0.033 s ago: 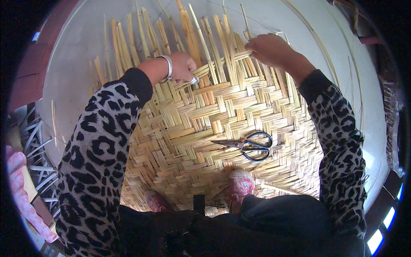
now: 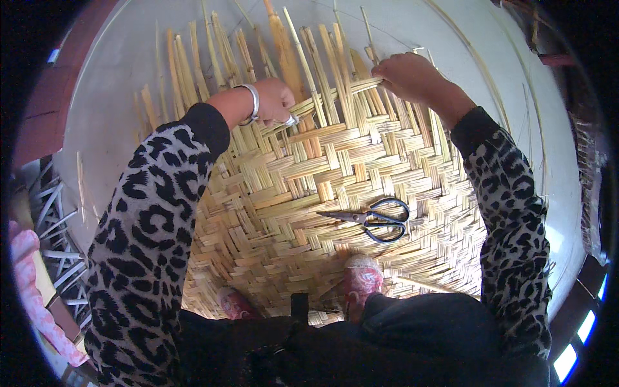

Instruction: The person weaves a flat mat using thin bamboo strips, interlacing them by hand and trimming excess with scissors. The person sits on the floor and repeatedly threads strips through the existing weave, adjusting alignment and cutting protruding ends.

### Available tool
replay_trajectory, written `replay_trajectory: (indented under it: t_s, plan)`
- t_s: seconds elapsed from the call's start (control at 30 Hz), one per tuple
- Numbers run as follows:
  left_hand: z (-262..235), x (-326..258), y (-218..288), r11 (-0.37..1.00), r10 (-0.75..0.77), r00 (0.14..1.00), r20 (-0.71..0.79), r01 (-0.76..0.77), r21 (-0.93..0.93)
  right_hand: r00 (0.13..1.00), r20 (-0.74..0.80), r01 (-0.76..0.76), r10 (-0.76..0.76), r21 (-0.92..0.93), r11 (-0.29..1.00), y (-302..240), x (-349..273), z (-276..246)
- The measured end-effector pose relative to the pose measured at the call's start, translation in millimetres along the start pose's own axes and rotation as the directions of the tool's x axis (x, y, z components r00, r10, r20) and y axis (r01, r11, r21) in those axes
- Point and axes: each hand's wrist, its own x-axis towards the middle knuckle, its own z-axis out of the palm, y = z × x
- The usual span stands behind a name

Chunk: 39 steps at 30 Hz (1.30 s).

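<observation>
Hands — left [image 2: 276, 100], right [image 2: 406, 76] — at woven mat's [image 2: 361, 161] far, unwoven edge.

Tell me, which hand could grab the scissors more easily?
Probably the right hand. The scissors lie on the woven mat toward the person's right side, nearly under the right forearm. The left hand is farther off, and both hands are now at the strips.

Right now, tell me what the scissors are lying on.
The scissors lie flat on the woven bamboo mat, blades pointing toward the person's left. Strips of the weave show all round them. The patch directly beneath the blades and handles is covered, as is the floor under the mat.
</observation>
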Motion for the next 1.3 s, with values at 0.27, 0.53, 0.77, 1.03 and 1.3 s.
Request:
replay_trajectory:
  t_s: [0.27, 0.53, 0.77, 1.03, 1.3]
  plan:
    - [10, 9, 1, 0.999, -0.012, 0.999, -0.044, 0.014, 0.029, 0.996, 0.075, 0.023, -0.048, 0.309, 0.951, 13, -2, 9]
    - [23, 6, -4, 0.989, 0.118, 0.968, -0.222, -0.095, 0.112, 0.923, 0.383, -0.168, -0.028, 0.468, 0.867, -5, 35, 9]
    - [36, 6, -6, 0.976, 0.152, 0.899, -0.411, -0.071, 0.206, 0.964, 0.238, 0.009, -0.115, 0.405, 0.914, -7, 36, 10]
    - [30, 4, 3, 0.998, 0.055, 0.994, -0.093, -0.053, 0.023, 0.864, 0.473, -0.128, -0.175, 0.542, 0.830, -13, 19, 15]
    - [51, -28, -2, 0.963, 0.049, 0.851, -0.522, -0.178, -0.201, 0.893, 0.441, -0.245, -0.091, 0.646, 0.723, -14, 14, 19]
